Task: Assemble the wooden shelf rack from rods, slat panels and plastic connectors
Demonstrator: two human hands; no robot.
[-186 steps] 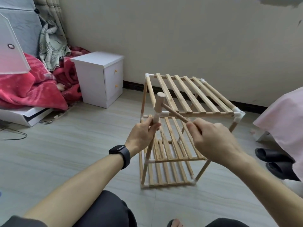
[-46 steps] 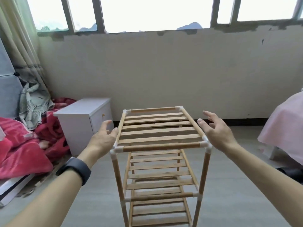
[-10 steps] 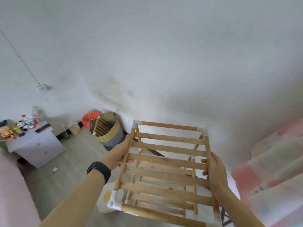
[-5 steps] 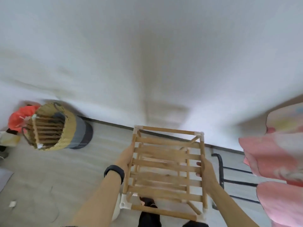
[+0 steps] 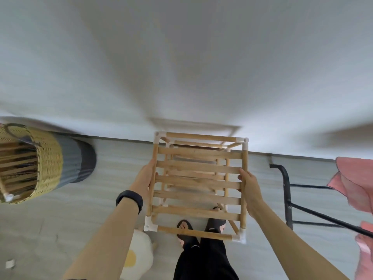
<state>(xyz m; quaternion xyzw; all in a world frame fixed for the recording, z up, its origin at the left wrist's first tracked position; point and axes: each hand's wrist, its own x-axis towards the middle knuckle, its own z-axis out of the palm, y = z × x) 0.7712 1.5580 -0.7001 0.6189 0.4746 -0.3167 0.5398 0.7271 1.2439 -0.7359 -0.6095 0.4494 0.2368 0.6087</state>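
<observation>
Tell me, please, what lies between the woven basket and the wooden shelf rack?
In the head view, bare floor separates the woven basket from the wooden shelf rack; only the left hand, holding the rack's edge, lies there.

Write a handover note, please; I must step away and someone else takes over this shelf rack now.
Hands: the left hand grips the shelf rack by its left top rail, and the right hand grips its right top rail.
Done: the rack looks assembled, with white connectors at all four top corners.
Position: it is near the wall; floor contact unclear.
Left: set it down, check joints. More wooden parts are in the basket.
</observation>
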